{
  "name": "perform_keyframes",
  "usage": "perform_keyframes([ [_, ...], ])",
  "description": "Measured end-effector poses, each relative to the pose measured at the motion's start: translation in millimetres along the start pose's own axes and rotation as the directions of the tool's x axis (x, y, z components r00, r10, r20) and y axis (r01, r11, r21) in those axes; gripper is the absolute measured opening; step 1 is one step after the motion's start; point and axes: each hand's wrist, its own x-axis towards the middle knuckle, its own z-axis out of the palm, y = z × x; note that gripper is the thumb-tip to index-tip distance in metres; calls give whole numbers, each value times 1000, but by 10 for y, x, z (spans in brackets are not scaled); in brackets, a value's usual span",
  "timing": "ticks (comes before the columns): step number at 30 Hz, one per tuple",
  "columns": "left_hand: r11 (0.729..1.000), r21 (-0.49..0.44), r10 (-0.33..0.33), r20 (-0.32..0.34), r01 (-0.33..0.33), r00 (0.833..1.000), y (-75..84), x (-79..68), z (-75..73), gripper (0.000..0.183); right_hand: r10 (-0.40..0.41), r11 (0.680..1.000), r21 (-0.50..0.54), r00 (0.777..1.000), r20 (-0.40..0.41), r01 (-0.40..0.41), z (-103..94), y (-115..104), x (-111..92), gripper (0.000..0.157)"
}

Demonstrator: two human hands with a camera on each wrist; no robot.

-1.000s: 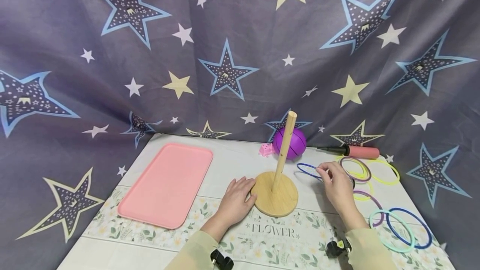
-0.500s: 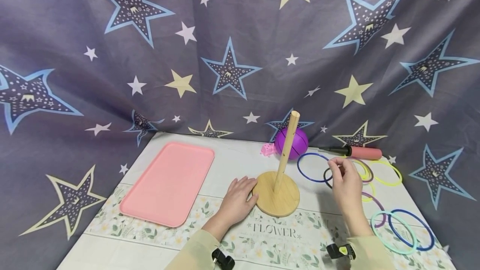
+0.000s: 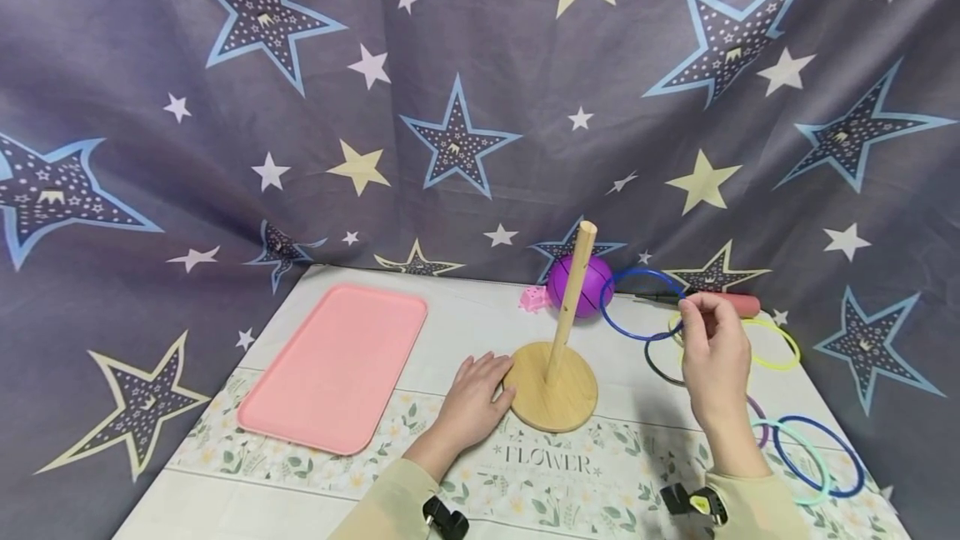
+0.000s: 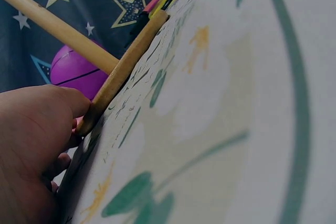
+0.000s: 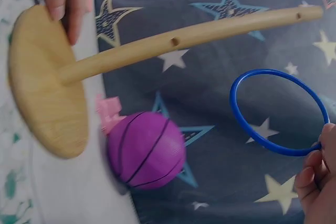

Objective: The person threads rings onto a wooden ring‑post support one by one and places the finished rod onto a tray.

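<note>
My right hand [image 3: 716, 357] pinches a blue ring [image 5: 233, 98] at its edge between thumb and fingers. The ring is held up in the air, to the right of the wooden stand's pole [image 3: 572, 298]. In the head view it overlaps the right side of the purple ball. My left hand [image 3: 472, 407] lies beside the stand's round base [image 3: 551, 415], fingertips and thumb touching its left edge. The stand is upright on the table, with no ring on its pole. In the left wrist view the thumb meets the base rim [image 4: 123, 69].
A pink tray [image 3: 333, 369] lies at the left. Behind the stand are a purple ball [image 3: 598, 286] and a small pink toy [image 3: 533, 299]. At the right are a pump [image 3: 742, 304], a dark ring [image 3: 652, 363], a yellow ring [image 3: 795, 348], a turquoise ring [image 3: 823, 469] and another blue ring [image 3: 859, 465].
My right hand has lifted the blue ring from close over the table and moved slightly right, turning the ring more upright. My left hand has stayed at the base.
</note>
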Motion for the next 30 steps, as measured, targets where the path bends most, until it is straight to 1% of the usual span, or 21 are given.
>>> perform_keyframes([
  [11,1000,1,7,-6,-7,1000,3,-8,-9,52,-21,991,131,998,-58,29,-172,-378,145,20],
  [18,1000,8,6,-4,-6,1000,-15,-6,6,53,-57,976,203,995,-87,74,-227,-589,223,25],
  [22,1000,4,1,0,-1,1000,-31,-1,22,53,-30,964,263,996,-84,52,-226,-687,240,26],
  [24,1000,7,3,-2,-3,1000,-34,0,27,53,-3,943,331,997,-75,27,-214,-729,252,24],
  [25,1000,8,6,-6,-6,1000,-34,-1,29,53,12,928,373,998,-66,13,-204,-749,258,22],
  [28,1000,12,9,-7,-9,1000,-33,-4,29,53,47,863,504,998,-37,-22,-165,-805,276,18],
  [30,1000,8,11,-7,-11,1000,-31,-6,26,53,61,828,559,998,-20,-40,-135,-840,282,17],
])
